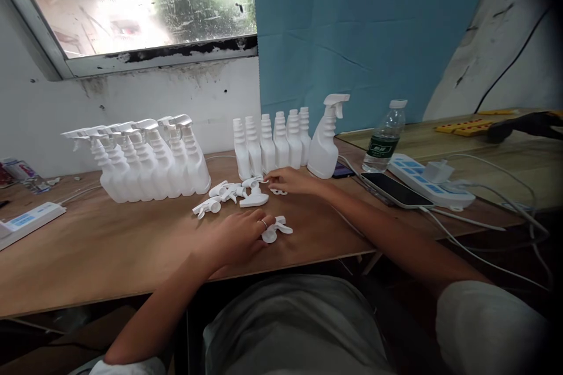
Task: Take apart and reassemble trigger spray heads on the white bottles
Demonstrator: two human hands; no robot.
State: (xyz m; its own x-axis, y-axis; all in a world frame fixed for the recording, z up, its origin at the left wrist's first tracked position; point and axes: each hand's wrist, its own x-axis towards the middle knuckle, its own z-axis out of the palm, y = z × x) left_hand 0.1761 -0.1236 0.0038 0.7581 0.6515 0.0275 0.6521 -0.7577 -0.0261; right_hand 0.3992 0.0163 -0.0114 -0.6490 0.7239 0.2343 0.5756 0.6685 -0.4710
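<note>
My left hand (240, 237) is closed round a white spray trigger head (277, 229) above the front of the brown table (109, 252). My right hand (292, 180) reaches over small white rings (278, 191) beside a pile of loose white trigger heads (226, 191); its fingers point down and left, and whether they pinch anything is too small to tell. Several open white bottles (280, 140) stand in a row behind the pile. To their right is a white bottle with a trigger head fitted (324, 143).
Several bottles with trigger heads (153, 164) stand at the left. A water bottle (385, 140), a phone (396, 189), and a power strip (431, 181) with cables lie to the right. Another power strip (30, 222) is at the far left.
</note>
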